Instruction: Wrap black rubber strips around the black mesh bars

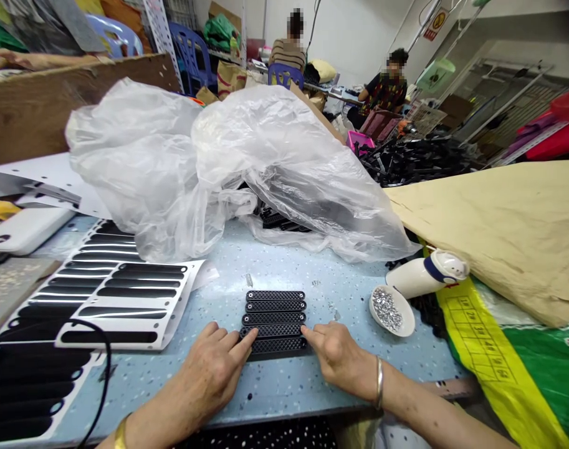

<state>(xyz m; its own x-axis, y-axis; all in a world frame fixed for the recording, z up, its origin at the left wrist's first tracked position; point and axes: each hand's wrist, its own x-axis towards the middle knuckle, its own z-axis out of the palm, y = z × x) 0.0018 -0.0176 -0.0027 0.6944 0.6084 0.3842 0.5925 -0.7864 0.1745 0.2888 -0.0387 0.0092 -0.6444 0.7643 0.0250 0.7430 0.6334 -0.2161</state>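
Several black textured strips (pixel 275 318) lie side by side in a stack-like row on the speckled blue table (pixel 321 386), with small metal rings at their ends. My left hand (pixel 215 362) touches the left ends of the lower strips with its index finger stretched out and the other fingers curled. At the right ends, my right hand (pixel 335 354) points its index finger against a strip, its other fingers folded in. Neither hand visibly grasps anything. To the right sits a white bowl (pixel 406 324) of small silvery metal pieces.
Sheets of black adhesive strips (pixel 125 299) lie at the left, crossed by a black cable (pixel 107 374). A large clear plastic bag (pixel 265 137) covers the back. Beside the bowl lies a white bottle (pixel 410 277). Two people sit in the background; another person's arm shows at upper left.
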